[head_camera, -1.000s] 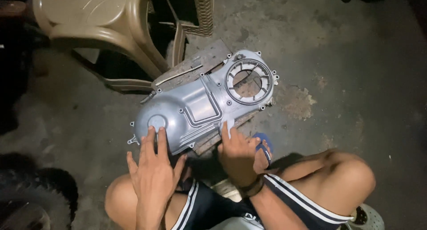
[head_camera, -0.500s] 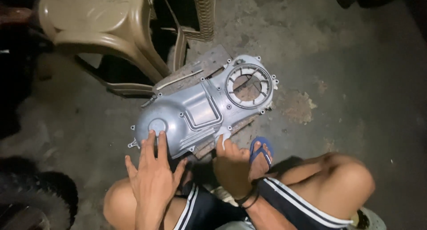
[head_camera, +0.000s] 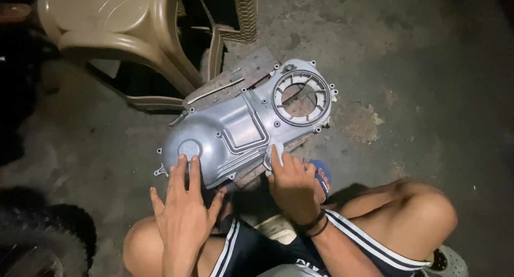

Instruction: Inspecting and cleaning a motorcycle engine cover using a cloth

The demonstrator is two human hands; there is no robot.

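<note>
Change: right hand [head_camera: 293,187] has slid back up the near edge of the engine side cover [head_camera: 243,128] since half a second ago, cloth with it; left hand and cover unmoved.
Cover: silver-grey cast transmission cover, lying flat, outer face up, on a worn wooden board [head_camera: 243,76] on the concrete floor [head_camera: 417,84]; round vented opening at the far right end, domed boss at the near left end.
Cloth: small pale rag [head_camera: 272,151] pinched under the right fingertips, pressed to the cover's lower rim near the ribbed middle panel.
Right hand: fingers together, curled over the rag, dark band at the wrist.
Left hand [head_camera: 184,204]: fingers spread, tips flat on the domed boss, bracing the part.
Technique (judgement): keep the left hand's weight on the boss so the cover does not skate on the board; short strokes along the ribs and around bolt lugs, refolding the rag to a fresh face; edges look sharp, so keep rag between finger and rim.
Around: tan plastic chair [head_camera: 115,38] beyond the cover; tyre [head_camera: 37,239] at lower left; blue sandal strap [head_camera: 321,172] just beside the right hand.
</note>
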